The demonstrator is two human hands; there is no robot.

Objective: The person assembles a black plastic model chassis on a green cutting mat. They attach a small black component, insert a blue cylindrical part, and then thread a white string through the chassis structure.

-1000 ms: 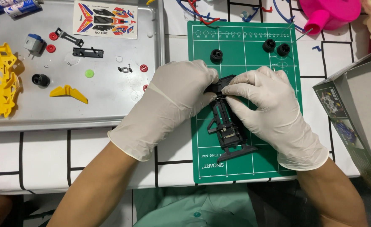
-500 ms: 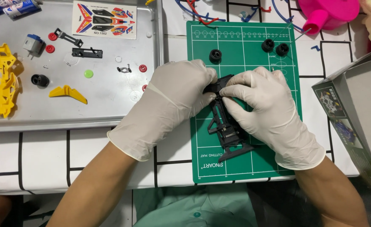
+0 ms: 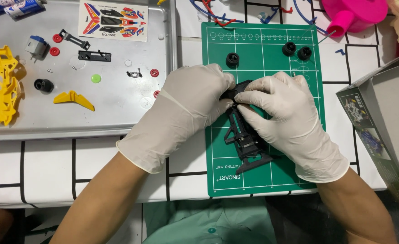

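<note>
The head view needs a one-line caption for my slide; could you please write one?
Two gloved hands, left hand and right hand, grip a black toy-car chassis over a green cutting mat.

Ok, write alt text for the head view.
Two gloved hands, left hand and right hand, grip a black toy car frame over a green cutting mat. A metal tray of small parts lies to the left.
</note>
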